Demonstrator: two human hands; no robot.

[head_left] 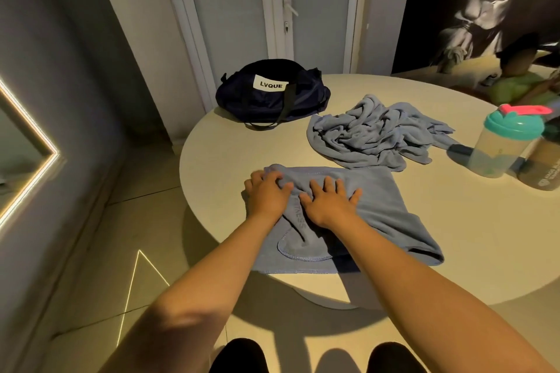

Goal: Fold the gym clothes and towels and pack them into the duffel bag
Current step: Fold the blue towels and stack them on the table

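A light blue flat towel (378, 209) lay spread on the near part of the round surface (469, 236), its near edge drooping over the rim. It was doubled over, with a stitched rounded corner showing on top and faint raised lettering along a crease. Its far left corner was bunched under the curled fingers of the left hand (268, 194), and the right hand (330, 201) pressed flat on it beside that. Just beyond it, to the right, a second crumpled towel (372, 133) of the same blue sat in a loose heap. At the far left edge stood a dark navy duffel bag (272, 97) with black straps and a white "LVQUE" label.
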